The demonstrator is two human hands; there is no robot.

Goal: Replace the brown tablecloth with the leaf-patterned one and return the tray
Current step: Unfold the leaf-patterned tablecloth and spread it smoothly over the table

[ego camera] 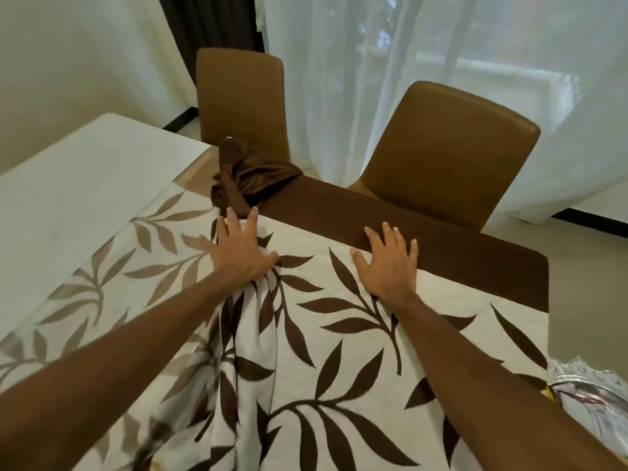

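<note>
The leaf-patterned tablecloth (323, 334) lay spread at centre. The brown tablecloth (441, 239) showed along its 1 o'clock edge, bunched at 12. The left hand (238, 253) and right hand (387, 263) pressed flat on the leaf cloth, fingers spread.

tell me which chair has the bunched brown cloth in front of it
The left chair, the farther one: the bunched brown cloth lies heaped right at its front. The right chair has no heap before it.
</note>
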